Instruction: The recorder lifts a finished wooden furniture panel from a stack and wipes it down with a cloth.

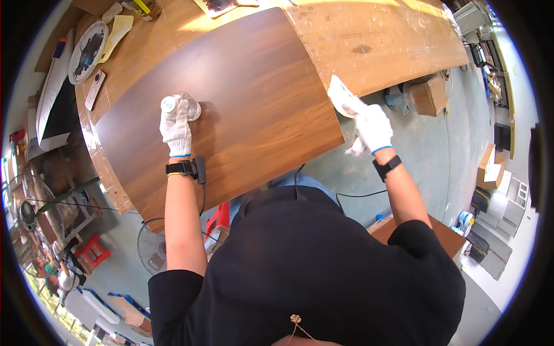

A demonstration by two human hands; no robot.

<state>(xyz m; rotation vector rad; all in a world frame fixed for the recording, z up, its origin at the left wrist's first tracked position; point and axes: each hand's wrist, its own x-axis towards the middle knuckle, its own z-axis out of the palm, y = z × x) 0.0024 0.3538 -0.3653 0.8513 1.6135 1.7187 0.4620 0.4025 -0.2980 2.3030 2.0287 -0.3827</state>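
A dark brown wood-grain board [259,86] lies on the workbench in front of me. My left hand [178,124], in a white knit glove, is closed round a clear bottle with a white cap [168,104] over the left part of the board. Whether the bottle touches the board, I cannot tell. Off the board's right edge, my right hand [372,127], gloved the same way, grips a white cloth [341,97]. One end of the cloth reaches toward the board's edge, and another bit hangs below the hand.
A white phone-like device [96,90] and a plate smeared with dark paint [88,53] lie on the workbench [375,34] at left. A cardboard box [427,95] sits under the bench at right. Fans [151,248] and a red stool [92,249] stand at lower left.
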